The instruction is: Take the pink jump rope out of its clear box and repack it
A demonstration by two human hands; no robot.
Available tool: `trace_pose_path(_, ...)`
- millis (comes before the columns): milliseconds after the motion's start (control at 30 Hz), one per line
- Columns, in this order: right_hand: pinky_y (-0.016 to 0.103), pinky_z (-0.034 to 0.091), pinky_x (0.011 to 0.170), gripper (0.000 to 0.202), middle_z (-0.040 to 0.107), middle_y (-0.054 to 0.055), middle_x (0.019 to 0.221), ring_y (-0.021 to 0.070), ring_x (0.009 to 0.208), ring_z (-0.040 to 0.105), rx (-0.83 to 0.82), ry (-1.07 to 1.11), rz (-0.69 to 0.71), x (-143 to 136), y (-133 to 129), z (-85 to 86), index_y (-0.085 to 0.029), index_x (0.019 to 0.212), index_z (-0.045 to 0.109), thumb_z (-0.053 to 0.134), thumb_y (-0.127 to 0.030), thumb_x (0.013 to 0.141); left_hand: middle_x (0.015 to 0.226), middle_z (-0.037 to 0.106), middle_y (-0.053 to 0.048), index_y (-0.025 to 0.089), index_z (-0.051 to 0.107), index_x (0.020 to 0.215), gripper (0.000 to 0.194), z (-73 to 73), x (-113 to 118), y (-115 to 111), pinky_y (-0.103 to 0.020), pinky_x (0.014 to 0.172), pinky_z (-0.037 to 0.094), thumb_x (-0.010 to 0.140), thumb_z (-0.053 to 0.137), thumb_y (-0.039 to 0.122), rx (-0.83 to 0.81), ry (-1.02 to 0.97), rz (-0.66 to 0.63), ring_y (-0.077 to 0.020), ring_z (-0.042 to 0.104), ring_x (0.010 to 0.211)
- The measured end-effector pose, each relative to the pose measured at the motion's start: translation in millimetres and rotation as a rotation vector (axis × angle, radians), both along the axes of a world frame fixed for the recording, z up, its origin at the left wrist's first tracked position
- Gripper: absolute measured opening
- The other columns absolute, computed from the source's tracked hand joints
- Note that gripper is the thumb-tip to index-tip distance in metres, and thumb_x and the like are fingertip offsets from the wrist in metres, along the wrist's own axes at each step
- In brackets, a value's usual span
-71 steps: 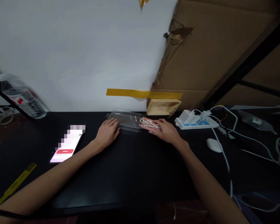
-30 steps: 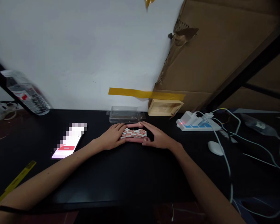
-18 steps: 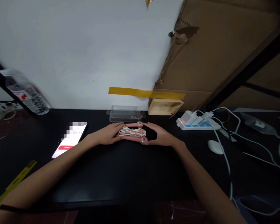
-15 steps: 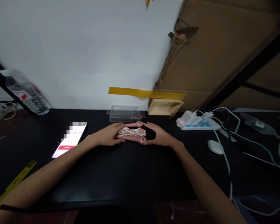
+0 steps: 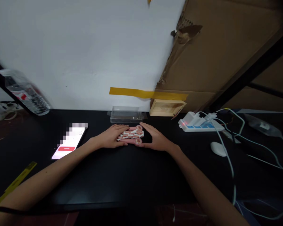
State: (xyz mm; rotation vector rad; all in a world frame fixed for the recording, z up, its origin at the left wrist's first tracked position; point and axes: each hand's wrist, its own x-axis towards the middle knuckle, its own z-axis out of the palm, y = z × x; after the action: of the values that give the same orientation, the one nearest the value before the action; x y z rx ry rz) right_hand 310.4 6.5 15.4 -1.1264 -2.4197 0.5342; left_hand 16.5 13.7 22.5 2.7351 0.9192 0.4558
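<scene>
Apparently, a beaded jump rope [image 5: 129, 135] was laid, bunched up, on the dark table [image 5: 122, 179], with twelve o'clock taken toward the wall [image 5: 85, 56]. Its nine o'clock end was covered by the left hand [image 5: 111, 135], fingers curved along the far side and thumb along the near side; how firmly it was squeezed could not be made out. At three o'clock, the thumb and fingers of the right hand [image 5: 155, 138] were spread wide, their tips set by the round ends [image 5: 138, 142] of two pink handles [image 5: 131, 141], with nothing enclosed in that palm.

By its look, the rope was judged light, its beads [image 5: 134, 135] hard and smooth, so the middle was expected to be floppy and easily spilled out of shape. The handles were judged stiff and slightly slippery, their glossy ends perhaps most easily scratched. The best hold was thought to be offered across both handles together, with the beads trapped between them.

A clear plastic tray [image 5: 126, 120] was placed just beyond at twelve o'clock, a shallow box [image 5: 163, 114] was stood at two, and a lit phone [image 5: 69, 141] was set well apart at nine.
</scene>
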Motion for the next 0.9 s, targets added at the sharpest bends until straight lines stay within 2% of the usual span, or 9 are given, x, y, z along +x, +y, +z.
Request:
trace_pose_path(167, 0.057, 0.030, 0.118, 0.100, 0.037, 0.016, 0.159, 0.0345, 0.147, 0.034, 0.011, -0.018, 0.037, -4, -1, -1.7, -0.023, 0.155, 0.034, 0.072, -0.069, 0.074, 0.152, 0.046, -0.013, 0.020, 0.039, 0.150, 0.070, -0.4, 2, 0, -0.054, 0.115, 0.031, 0.090, 0.058, 0.052, 0.005, 0.044, 0.031, -0.0328, 0.041, 0.141)
trace_pose_path(367, 0.056, 0.032, 0.117, 0.093, 0.038, 0.018, 0.158, 0.0336, 0.145, 0.037, 0.017, -0.037, -0.028, 2, 0, -1.8, -0.019, 0.155, 0.034, 0.066, -0.065, 0.081, 0.154, 0.040, -0.020, 0.009, 0.031, 0.152, 0.075, -5.2, 7, -5, -0.050, 0.118, 0.028, 0.093, 0.052, 0.050, 0.048, 0.078, 0.131, -0.0321, 0.033, 0.145)
trace_pose_path(500, 0.057, 0.031, 0.118, 0.098, 0.034, 0.019, 0.159, 0.0352, 0.146, 0.035, 0.015, -0.057, -0.040, 2, 1, -4.3, -0.017, 0.158, 0.025, 0.063, -0.068, 0.083, 0.155, 0.039, -0.022, 0.006, 0.030, 0.151, 0.072, -11.1, 12, -9, -0.048, 0.120, 0.025, 0.096, 0.045, 0.050, 0.081, 0.098, 0.146, -0.0321, 0.031, 0.147)
trace_pose_path(700, 0.059, 0.020, 0.122, 0.103, 0.017, 0.018, 0.165, 0.0353, 0.152, 0.018, -0.017, -0.135, -0.016, -5, 1, -15.5, -0.018, 0.161, 0.002, 0.053, -0.071, 0.088, 0.154, 0.040, -0.020, 0.010, 0.031, 0.151, 0.068, -14.2, 15, -11, -0.049, 0.118, 0.027, 0.099, 0.038, 0.053, 0.101, 0.094, 0.178, -0.0332, 0.031, 0.146)
trace_pose_path(800, 0.059, 0.019, 0.122, 0.103, 0.017, 0.016, 0.166, 0.0348, 0.152, 0.018, -0.025, -0.138, -0.009, -4, 1, -16.1, -0.021, 0.161, 0.000, 0.052, -0.071, 0.088, 0.154, 0.040, -0.020, 0.010, 0.030, 0.152, 0.068, -14.6, 15, -10, -0.049, 0.117, 0.028, 0.100, 0.037, 0.054, 0.101, 0.099, 0.176, -0.0328, 0.032, 0.146)
trace_pose_path(900, 0.059, 0.019, 0.122, 0.105, 0.019, 0.018, 0.165, 0.0354, 0.151, 0.020, -0.047, -0.145, -0.020, -4, 1, -12.5, -0.018, 0.161, 0.001, 0.053, -0.072, 0.087, 0.155, 0.038, -0.021, 0.007, 0.030, 0.151, 0.070, -13.6, 15, -11, -0.050, 0.117, 0.027, 0.100, 0.035, 0.055, 0.088, 0.129, 0.184, -0.0343, 0.031, 0.146)
